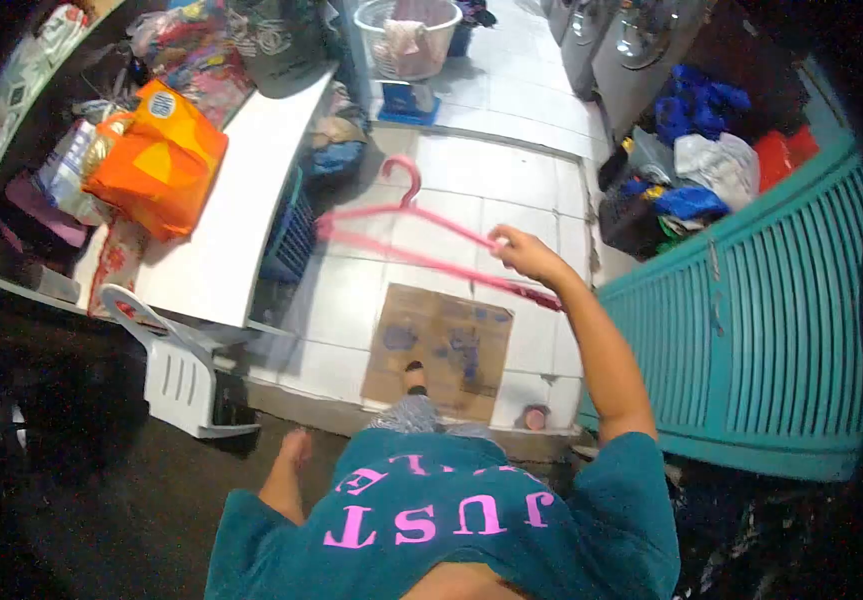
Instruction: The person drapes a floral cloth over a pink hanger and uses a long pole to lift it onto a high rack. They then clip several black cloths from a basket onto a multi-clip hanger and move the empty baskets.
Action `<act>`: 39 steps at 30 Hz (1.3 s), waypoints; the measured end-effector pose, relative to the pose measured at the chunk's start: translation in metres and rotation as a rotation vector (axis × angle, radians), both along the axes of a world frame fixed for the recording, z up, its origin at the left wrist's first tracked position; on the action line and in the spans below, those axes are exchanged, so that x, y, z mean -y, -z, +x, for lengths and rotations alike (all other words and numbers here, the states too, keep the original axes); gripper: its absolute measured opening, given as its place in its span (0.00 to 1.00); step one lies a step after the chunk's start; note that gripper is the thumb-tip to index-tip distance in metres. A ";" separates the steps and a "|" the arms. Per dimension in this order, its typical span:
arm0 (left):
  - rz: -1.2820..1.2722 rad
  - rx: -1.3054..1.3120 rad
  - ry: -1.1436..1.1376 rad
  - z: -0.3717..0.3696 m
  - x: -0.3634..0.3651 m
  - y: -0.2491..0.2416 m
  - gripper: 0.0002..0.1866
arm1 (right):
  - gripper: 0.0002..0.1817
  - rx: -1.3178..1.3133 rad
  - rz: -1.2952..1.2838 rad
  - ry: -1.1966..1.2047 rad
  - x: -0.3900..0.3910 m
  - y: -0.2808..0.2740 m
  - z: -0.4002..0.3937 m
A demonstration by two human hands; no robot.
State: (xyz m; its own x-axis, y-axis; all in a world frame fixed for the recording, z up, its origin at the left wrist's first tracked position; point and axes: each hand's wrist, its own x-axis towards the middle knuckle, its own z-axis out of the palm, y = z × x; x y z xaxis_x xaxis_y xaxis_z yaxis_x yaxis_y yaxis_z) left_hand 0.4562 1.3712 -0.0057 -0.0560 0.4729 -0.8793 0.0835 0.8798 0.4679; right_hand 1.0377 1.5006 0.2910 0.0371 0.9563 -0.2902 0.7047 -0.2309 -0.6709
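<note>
A pink plastic clothes hanger (451, 228) is held out in front of me above the white tiled floor, its hook pointing away. My right hand (526, 255) pinches it at one side of the upper bar; nothing hangs on it. Low on the left, beside my body, hangs my left hand (296, 446). It is small and dim there, and its fingers do not show clearly. A stained piece of cardboard (431, 380) lies on the tiles below the hanger, with one of my feet (414, 378) on it.
To the left, a white table (241, 190) carries an orange bag (166, 165) and plastic packs. A white plastic chair (176, 385) stands near it. Teal louvred doors (741, 310) flank the right side, with piled clothes behind. A laundry basket (431, 60) and washing machines (641, 40) are farther off.
</note>
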 end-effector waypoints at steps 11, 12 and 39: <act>0.495 -0.063 0.262 0.200 -0.330 -0.113 0.20 | 0.13 -1.056 -0.337 -0.008 -0.093 -0.095 0.101; 0.476 -0.025 0.218 0.200 -0.327 -0.094 0.18 | 0.14 -1.015 -0.372 0.029 -0.103 -0.080 0.106; 0.314 -0.008 0.088 0.381 -0.633 0.003 0.19 | 0.19 -0.746 0.530 0.946 -0.349 0.037 0.306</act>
State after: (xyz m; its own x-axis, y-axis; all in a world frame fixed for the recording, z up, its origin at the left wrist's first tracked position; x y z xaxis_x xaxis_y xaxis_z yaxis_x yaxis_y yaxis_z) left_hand 0.8371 2.0041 -0.0084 -0.0098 0.7240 -0.6897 0.1576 0.6822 0.7140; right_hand 1.3441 1.8498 0.2540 0.7460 0.6527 -0.1325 -0.1602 -0.0173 -0.9869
